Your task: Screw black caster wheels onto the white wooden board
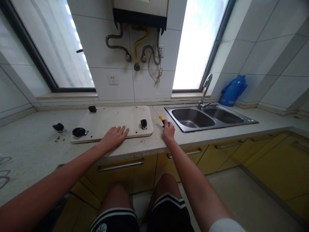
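**Board [116, 117] lying flat under left hand [114, 138], screwdriver [160, 117] in right hand [169, 129]**

We're laying the left fingers flat and spread over the board's near edge, grasping nothing. We're closing the right fingers round the screwdriver's handle; its tip is pointing toward eleven o'clock, clear of the board. The board is resting on the countertop [31, 138], at ten o'clock from the right hand.

Risks, we're judging: the board could be sliding if that flat palm is its only hold; a slipping tip could be gouging its surface or jabbing those left fingers. Dark crumbs [58, 139] at nine o'clock could be scratching things if they're getting underneath.

Materials: the board is looking smooth, cream, round-cornered, with small holes. Three casters [144, 124] are sitting on it, black-wheeled with metal plates; a loose caster [58, 127] is lying at nine o'clock. The countertop is looking pale and speckled. At two o'clock from the right hand, a sink [176, 120] is shining, steel, with two rounded bowls.
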A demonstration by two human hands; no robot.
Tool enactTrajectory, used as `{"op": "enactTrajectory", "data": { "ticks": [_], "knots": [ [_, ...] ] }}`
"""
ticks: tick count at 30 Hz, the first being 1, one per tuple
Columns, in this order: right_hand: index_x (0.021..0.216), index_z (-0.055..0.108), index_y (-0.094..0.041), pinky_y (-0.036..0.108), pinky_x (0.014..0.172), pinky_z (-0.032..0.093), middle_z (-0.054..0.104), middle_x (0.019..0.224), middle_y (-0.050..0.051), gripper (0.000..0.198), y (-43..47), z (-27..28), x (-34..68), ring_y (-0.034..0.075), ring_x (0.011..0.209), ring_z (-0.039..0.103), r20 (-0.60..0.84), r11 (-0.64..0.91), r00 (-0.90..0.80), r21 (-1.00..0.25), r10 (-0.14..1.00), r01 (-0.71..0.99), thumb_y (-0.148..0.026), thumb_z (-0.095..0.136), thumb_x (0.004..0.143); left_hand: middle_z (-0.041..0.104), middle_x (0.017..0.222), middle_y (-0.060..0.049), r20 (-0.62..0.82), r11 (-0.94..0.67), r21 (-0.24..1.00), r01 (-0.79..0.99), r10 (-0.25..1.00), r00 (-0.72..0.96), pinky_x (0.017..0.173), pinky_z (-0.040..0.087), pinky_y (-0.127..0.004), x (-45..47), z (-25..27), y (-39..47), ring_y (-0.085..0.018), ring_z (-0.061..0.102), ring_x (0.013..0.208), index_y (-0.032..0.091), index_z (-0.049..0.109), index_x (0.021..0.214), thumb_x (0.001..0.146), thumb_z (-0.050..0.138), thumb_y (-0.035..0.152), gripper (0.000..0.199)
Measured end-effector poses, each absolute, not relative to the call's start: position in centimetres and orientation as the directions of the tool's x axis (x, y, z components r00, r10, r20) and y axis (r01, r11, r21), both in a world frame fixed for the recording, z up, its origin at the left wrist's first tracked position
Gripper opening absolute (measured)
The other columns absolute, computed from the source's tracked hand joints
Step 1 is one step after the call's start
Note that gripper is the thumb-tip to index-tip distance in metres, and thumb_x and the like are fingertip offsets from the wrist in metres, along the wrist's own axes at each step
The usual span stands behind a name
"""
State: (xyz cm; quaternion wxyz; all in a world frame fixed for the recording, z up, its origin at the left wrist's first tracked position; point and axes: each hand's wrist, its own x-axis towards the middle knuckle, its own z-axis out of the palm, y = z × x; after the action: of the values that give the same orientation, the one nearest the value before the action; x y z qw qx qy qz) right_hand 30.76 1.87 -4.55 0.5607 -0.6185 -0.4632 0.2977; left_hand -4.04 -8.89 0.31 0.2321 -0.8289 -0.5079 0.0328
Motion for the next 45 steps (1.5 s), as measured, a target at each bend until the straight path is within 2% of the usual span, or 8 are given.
{"op": "enactTrajectory", "data": {
  "ticks": [5,10,15,21,30,38,43,45],
  "knots": [
    [0.132,0.075,-0.018,0.045,0.103,0.069,0.078,0.129,0.009,0.041,1.5,-4.4,30.6,0.022,0.114,0.078,0.161,0.061,0.402,-0.966,0.901,0.251,-0.053,0.074,0.111,0.058,0.173,-0.031,0.146,-0.331,-0.416,0.847,0.895,0.422,0.098,0.072,-0.059,-3.5,0.2,-8.2,-0.048,0.068,0.151,0.023,0.056,0.176,0.106,0.043,0.0,0.075],
    [0.134,0.075,-0.018,0.046,0.104,0.069,0.078,0.132,0.01,0.041,1.7,-4.3,30.5,0.023,0.116,0.077,0.164,0.055,0.407,-0.962,0.899,0.268,-0.052,0.074,0.111,0.053,0.177,-0.032,0.122,-0.334,-0.399,0.854,0.903,0.411,0.099,0.072,-0.063,-3.8,-0.2,-7.4,-0.051,0.065,0.154,0.026,0.052,0.179,0.106,0.048,0.001,0.077],
    [0.135,0.075,-0.018,0.046,0.105,0.069,0.077,0.134,0.01,0.041,1.6,-4.4,30.4,0.023,0.118,0.077,0.161,0.048,0.398,-0.959,0.903,0.278,-0.052,0.075,0.111,0.047,0.18,-0.035,0.089,-0.356,-0.412,0.839,0.9,0.426,0.104,0.069,-0.072,-3.8,-0.4,-7.0,-0.054,0.057,0.161,0.019,0.054,0.177,0.109,0.04,0.004,0.071],
    [0.135,0.075,-0.018,0.046,0.103,0.069,0.078,0.132,0.01,0.041,1.7,-4.4,30.6,0.023,0.116,0.077,0.175,0.062,0.407,-0.959,0.897,0.277,-0.052,0.074,0.111,0.047,0.176,-0.041,0.046,-0.39,-0.42,0.819,0.892,0.449,0.092,0.074,-0.068,-3.7,-0.1,-6.8,-0.057,0.06,0.157,0.013,0.052,0.177,0.107,0.037,0.0,0.073],
    [0.13,0.076,-0.017,0.045,0.103,0.069,0.079,0.127,0.009,0.042,1.5,-4.0,30.7,0.022,0.113,0.078,0.154,0.049,0.405,-0.965,0.901,0.258,-0.054,0.073,0.111,0.051,0.175,-0.039,0.06,-0.45,-0.384,0.806,0.859,0.509,0.089,0.075,-0.066,-3.4,0.1,-9.4,-0.057,0.064,0.152,0.018,0.055,0.176,0.108,0.047,0.007,0.069],
    [0.133,0.075,-0.018,0.046,0.104,0.068,0.078,0.131,0.01,0.042,1.6,-3.9,30.8,0.023,0.116,0.077,0.154,0.039,0.4,-0.959,0.904,0.279,-0.053,0.074,0.111,0.056,0.175,-0.03,0.11,-0.454,-0.387,0.803,0.841,0.529,0.084,0.074,-0.054,-2.8,-1.0,-12.4,-0.052,0.066,0.152,0.026,0.058,0.174,0.106,0.05,0.006,0.071],
    [0.132,0.075,-0.017,0.046,0.104,0.068,0.078,0.129,0.009,0.042,1.5,-3.9,30.8,0.023,0.115,0.077,0.154,0.034,0.41,-0.958,0.899,0.285,-0.054,0.073,0.111,0.058,0.177,-0.021,0.068,-0.473,-0.38,0.795,0.843,0.534,0.093,0.072,-0.046,-3.4,0.8,-13.2,-0.041,0.066,0.155,0.03,0.059,0.172,0.107,0.051,0.005,0.071],
    [0.131,0.075,-0.017,0.045,0.103,0.068,0.078,0.128,0.009,0.042,1.5,-4.0,30.9,0.022,0.114,0.077,0.16,0.039,0.414,-0.958,0.896,0.286,-0.054,0.073,0.111,0.062,0.174,-0.017,0.053,-0.524,-0.339,0.781,0.818,0.572,0.1,0.069,-0.044,-4.3,2.0,-13.3,-0.036,0.07,0.15,0.029,0.062,0.168,0.107,0.055,0.011,0.064]
  ]
}}
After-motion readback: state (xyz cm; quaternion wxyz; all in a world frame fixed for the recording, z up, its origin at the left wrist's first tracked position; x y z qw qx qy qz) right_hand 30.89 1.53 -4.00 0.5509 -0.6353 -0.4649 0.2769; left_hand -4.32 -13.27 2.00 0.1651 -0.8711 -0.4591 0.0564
